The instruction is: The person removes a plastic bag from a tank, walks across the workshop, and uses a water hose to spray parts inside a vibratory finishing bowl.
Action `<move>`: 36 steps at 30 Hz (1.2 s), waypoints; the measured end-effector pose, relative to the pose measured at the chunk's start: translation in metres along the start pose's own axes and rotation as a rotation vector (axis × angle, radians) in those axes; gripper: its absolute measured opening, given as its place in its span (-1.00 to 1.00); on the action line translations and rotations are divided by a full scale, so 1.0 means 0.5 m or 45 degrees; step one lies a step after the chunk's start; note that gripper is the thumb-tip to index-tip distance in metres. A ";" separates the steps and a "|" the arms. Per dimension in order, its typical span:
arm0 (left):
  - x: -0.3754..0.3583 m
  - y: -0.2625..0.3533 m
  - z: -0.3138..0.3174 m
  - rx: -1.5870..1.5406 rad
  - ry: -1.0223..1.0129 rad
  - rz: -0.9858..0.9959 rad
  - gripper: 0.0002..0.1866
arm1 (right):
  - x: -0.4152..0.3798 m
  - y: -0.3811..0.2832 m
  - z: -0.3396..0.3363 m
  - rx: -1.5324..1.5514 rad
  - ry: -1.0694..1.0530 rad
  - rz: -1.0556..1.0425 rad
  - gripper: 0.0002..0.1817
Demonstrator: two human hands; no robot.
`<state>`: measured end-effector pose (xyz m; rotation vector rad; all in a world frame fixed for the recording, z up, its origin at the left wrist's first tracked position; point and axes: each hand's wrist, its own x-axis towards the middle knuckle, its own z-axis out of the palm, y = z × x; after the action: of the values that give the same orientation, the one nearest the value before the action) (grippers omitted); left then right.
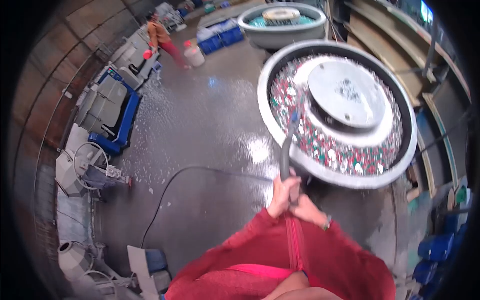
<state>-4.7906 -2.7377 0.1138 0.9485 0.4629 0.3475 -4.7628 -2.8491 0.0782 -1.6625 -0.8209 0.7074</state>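
My left hand (281, 195) is wrapped around a thick grey hose (286, 155) in front of my chest. Just below and to the right, my right hand (309, 211) closes on the lower part of that hose; its fingers are partly hidden. The hose rises to a blue tip (294, 117) over the near left side of a large round bowl machine (330, 174). Small red, green and whitish pieces (340, 155) fill its ring-shaped channel. A round pale lid (345, 95) covers the raised centre.
A second round bowl (280, 37) stands behind. A thin dark hose (200, 167) curves across the wet floor (200, 135). Machines with handwheels (90, 159) and a blue-framed machine (125, 120) line the left. A person (159, 37) stands near a white bucket (194, 56) and blue crates (220, 41).
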 end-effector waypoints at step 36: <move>-0.109 -0.157 0.226 -0.011 -0.636 -0.685 -0.79 | -0.285 0.082 -0.078 0.085 0.629 0.259 -0.76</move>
<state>-4.7713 -2.8844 0.1166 0.8279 0.2397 -0.3705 -4.8080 -2.9934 0.0528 -1.7715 -0.2777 0.4235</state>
